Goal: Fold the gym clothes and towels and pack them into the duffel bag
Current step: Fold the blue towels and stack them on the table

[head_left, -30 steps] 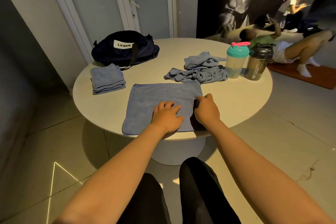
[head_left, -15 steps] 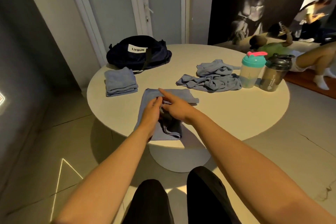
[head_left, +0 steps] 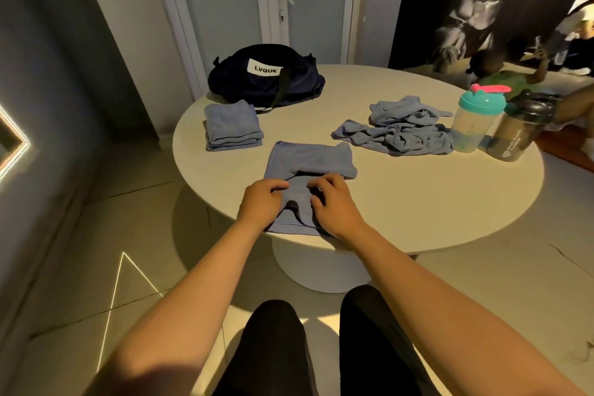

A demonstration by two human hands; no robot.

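Note:
A blue towel (head_left: 308, 159) lies half folded near the front edge of the round white table (head_left: 401, 202). My left hand (head_left: 262, 201) and my right hand (head_left: 332, 206) sit side by side on its near part, fingers curled into the cloth and pinching a bunched fold between them. A stack of folded blue towels (head_left: 232, 125) rests to the far left. A crumpled heap of blue cloth (head_left: 401, 130) lies to the far right. The dark navy duffel bag (head_left: 265, 77) with a white label stands at the back left, closed as far as I can see.
Two shaker bottles stand at the right: a clear one with a teal lid (head_left: 475, 120) and a dark one (head_left: 520, 127). A person lies on a mat (head_left: 575, 112) beyond the table on the right. A white door (head_left: 289, 10) is behind the bag.
The towel went from lying flat and wide to folded over narrower. Both hands pulled back to its near part and now bunch the cloth. The camera moved closer.

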